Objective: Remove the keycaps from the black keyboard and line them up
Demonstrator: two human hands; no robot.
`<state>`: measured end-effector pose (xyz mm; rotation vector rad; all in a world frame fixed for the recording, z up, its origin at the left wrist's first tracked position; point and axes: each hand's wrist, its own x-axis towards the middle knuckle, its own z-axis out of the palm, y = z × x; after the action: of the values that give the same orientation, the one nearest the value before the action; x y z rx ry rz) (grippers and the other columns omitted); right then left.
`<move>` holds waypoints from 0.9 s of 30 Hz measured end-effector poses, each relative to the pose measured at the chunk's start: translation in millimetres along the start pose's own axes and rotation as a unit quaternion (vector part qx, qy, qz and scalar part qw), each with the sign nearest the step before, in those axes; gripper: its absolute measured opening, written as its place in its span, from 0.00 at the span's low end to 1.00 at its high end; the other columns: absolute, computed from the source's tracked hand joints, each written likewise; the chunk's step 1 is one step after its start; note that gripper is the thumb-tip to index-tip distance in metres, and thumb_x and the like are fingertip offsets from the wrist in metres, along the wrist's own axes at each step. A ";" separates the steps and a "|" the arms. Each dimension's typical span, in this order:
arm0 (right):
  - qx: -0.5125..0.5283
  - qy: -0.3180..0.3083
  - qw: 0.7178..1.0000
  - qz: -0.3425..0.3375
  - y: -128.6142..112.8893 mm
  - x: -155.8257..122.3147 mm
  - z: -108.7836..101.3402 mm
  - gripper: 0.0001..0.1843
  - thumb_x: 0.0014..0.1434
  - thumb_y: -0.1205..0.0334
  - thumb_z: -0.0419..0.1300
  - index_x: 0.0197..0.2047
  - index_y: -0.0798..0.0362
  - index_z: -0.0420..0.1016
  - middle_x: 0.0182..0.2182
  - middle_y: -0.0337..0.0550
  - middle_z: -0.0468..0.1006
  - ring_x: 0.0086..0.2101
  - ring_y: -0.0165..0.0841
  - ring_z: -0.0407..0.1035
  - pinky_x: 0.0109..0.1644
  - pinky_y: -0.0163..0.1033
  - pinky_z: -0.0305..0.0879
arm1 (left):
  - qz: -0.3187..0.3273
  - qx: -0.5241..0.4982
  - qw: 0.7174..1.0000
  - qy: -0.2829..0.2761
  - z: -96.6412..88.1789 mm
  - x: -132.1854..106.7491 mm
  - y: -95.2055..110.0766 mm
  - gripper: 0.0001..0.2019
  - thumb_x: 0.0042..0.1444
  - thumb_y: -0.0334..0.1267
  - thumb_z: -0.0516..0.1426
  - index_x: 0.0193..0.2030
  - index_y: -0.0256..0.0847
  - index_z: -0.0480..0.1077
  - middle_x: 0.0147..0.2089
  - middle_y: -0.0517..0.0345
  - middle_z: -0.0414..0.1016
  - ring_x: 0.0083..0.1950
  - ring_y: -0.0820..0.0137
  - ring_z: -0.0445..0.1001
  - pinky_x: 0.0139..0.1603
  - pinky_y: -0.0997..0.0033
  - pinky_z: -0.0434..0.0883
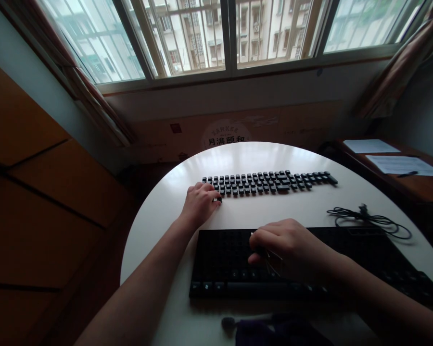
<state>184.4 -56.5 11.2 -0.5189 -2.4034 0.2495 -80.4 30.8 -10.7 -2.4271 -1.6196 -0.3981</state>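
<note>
My left hand (pixel 201 203) is at the near left end of several rows of loose black keycaps (pixel 267 182), its thumb and forefinger pinched on one keycap (pixel 217 199). Closer to me lies a black keyboard (pixel 216 257); most of its upper rows look dark and bare, while a few letter keys and the bottom row with the space bar (pixel 260 290) still show caps. Over the keyboard's middle, my right hand (pixel 285 245) is closed around a thin wire keycap puller (pixel 274 262). The puller's handle is mostly hidden in my fingers.
A coiled black cable (pixel 371 220) lies on the white round table (pixel 159 226) at right. Dark purple cloth (pixel 274 330) and a small dark brush-like tip (pixel 228 324) sit at the near edge. Papers (pixel 400 165) and a pen rest on a brown side table.
</note>
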 end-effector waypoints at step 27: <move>0.130 0.016 0.988 0.075 -1.6 -0.9 -6.5 0.13 0.70 0.54 0.57 0.37 0.55 0.68 0.23 0.34 0.69 0.21 0.22 0.59 0.25 0.28 0.55 | -0.064 -0.083 0.982 0.158 -33.0 -6.2 -3.4 0.08 0.64 0.37 0.57 0.43 0.40 0.78 0.43 0.53 0.79 0.46 0.60 0.75 0.50 0.59 0.69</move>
<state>188.8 -58.1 16.2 -0.5773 -2.2575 0.6069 -89.5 16.5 18.4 -2.2304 -1.6599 -0.9237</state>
